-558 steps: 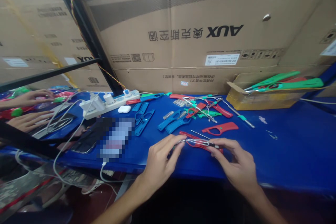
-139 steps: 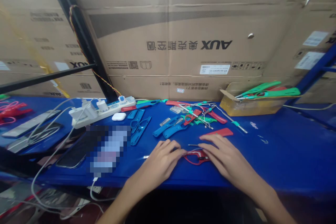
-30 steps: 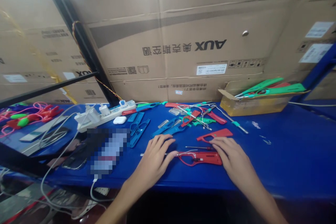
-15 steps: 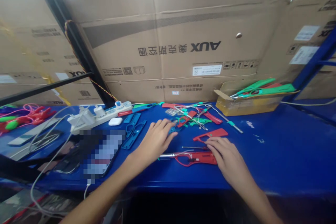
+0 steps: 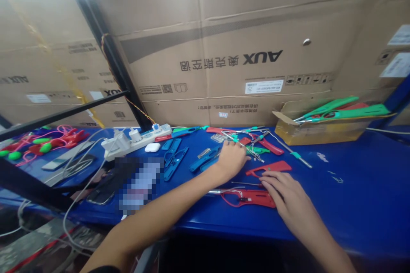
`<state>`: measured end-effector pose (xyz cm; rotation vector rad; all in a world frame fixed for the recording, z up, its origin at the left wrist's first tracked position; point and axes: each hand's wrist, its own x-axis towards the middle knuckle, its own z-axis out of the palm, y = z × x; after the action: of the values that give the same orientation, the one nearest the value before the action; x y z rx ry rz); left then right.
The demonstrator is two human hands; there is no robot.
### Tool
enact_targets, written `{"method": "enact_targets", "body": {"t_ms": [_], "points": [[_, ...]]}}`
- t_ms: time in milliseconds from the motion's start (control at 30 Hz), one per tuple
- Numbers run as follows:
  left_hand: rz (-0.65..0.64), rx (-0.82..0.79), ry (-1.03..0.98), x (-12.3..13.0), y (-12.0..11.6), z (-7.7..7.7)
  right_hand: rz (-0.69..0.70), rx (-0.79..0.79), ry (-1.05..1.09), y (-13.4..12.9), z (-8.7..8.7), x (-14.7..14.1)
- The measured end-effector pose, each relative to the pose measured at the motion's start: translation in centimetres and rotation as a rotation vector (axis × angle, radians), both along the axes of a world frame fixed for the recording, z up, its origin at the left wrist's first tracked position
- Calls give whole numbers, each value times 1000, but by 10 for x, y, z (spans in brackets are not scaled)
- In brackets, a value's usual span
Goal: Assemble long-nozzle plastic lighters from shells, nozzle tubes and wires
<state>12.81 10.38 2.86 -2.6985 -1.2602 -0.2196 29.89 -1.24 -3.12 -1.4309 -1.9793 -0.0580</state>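
My left hand [image 5: 233, 160] reaches over the parts pile, fingers bent down with the tips hidden among red casings, green pieces [image 5: 262, 150] and thin wires [image 5: 256, 153]. My right hand [image 5: 285, 190] lies low on the table, its fingers stretched out beside a red casing half [image 5: 272, 167] and over the end of a thin metal rod [image 5: 245, 183]. Just in front of that hand is an opened red long-nosed lighter [image 5: 258, 198] with a metal tube [image 5: 215, 191] and inner parts showing. Left of the pile sit blue casing halves [image 5: 205, 160] and a small clear plastic part [image 5: 203, 152].
A cardboard box [image 5: 320, 134] of green and red lighters stands at the back right. On the left are a power strip [image 5: 141, 140], a white earphone case [image 5: 152, 147], more blue casings [image 5: 174, 160], a phone [image 5: 141, 183] and cables. Cardboard [image 5: 230, 30] walls the back.
My left hand has moved right, from beside the blue casings to the pile, uncovering the small clear part. My right hand stays by the red casing. The view has shifted left.
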Motion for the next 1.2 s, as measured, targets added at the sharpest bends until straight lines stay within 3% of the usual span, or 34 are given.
{"method": "enact_targets", "body": {"t_ms": [200,367,467,567,700,867,967,1067,1200], "points": [[-81,-19,-61,-12,1,4,13,65,18,-1,2,0],[-112,-142,-174,-36,-3,23,11,94,44,-1,4,-1],[-141,-255,-255,-57,-22,37,64,133,57,-1,6,-3],[-200,-467,-522,-78,-55,42,151,172,43,-4,9,-5],[-232,-546,-657,-101,-94,22,271,135,-14,-11,13,-8],[-206,-546,-885,-109,-103,-10,334,47,-84,-14,16,-9],[-260,-422,-914,-107,-102,-15,341,42,-77,-14,17,-9],[-289,-262,-802,-106,-104,-15,361,3,-77,-13,16,-7],[-287,-184,-740,-107,-106,-19,373,-25,-73,-12,14,-7]]}}
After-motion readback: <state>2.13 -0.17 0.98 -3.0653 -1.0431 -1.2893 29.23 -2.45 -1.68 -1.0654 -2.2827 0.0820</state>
